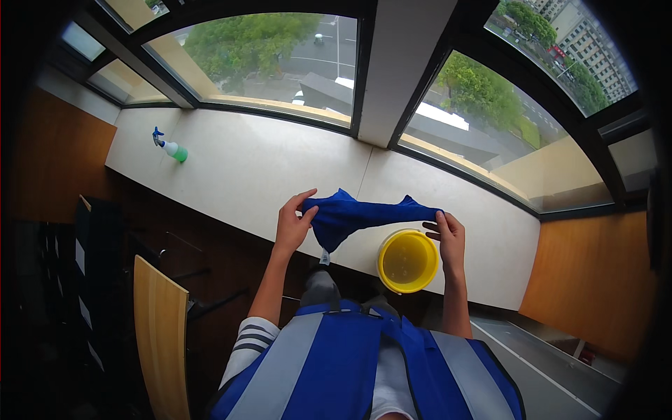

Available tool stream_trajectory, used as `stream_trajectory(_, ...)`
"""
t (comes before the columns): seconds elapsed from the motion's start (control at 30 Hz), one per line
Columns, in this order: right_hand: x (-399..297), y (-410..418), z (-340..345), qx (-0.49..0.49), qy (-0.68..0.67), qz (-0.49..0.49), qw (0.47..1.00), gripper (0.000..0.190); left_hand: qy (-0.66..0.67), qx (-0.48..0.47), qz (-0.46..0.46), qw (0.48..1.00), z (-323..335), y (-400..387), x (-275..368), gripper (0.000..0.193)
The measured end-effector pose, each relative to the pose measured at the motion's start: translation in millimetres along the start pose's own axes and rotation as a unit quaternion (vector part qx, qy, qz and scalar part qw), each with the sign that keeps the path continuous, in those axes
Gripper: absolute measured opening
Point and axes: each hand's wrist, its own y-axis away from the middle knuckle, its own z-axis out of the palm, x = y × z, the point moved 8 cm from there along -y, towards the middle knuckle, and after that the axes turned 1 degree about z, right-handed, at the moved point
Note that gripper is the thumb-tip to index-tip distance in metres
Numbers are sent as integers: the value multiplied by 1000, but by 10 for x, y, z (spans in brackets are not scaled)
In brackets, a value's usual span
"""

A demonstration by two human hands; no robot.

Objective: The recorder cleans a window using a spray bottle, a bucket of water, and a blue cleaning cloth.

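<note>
A blue cloth (pixel 362 214) is stretched sideways between my two hands, above the pale window sill (pixel 273 157). My left hand (pixel 295 221) grips its left end between thumb and fingers, and a folded part with a white tag (pixel 325 256) hangs down there. The right end is pinched in the fingertips of my right hand (pixel 447 236). Just below the cloth, close to my right hand, a yellow bucket (pixel 431 273) stands at the sill's front edge. Cloudy liquid (pixel 404 261) with a few bubbles is inside it.
A spray bottle (pixel 173 150) with green liquid and a blue trigger head stands at the sill's left end. Dark-framed windows (pixel 362 79) rise behind the sill. Wooden panels (pixel 583 278) bound both ends. A wooden board (pixel 160 336) is at lower left.
</note>
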Motion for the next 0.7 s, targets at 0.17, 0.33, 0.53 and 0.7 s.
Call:
stream_trajectory(0.17,565,-377,932,48,-78,57,994,23,-280,58,127,950,-593,-411,-174,14)
stream_trajectory(0.33,1214,-1037,1899,39,-54,93,993,18,-369,126,23,921,-1205,-1069,-878,14)
stream_trajectory(0.53,2066,-2154,2923,62,-123,-35,990,41,-151,131,-42,979,-1383,-2190,-2248,22)
stream_trajectory(0.7,2850,-2382,3613,105,158,17,982,80,-259,59,19,964,-1389,-2613,-3136,62)
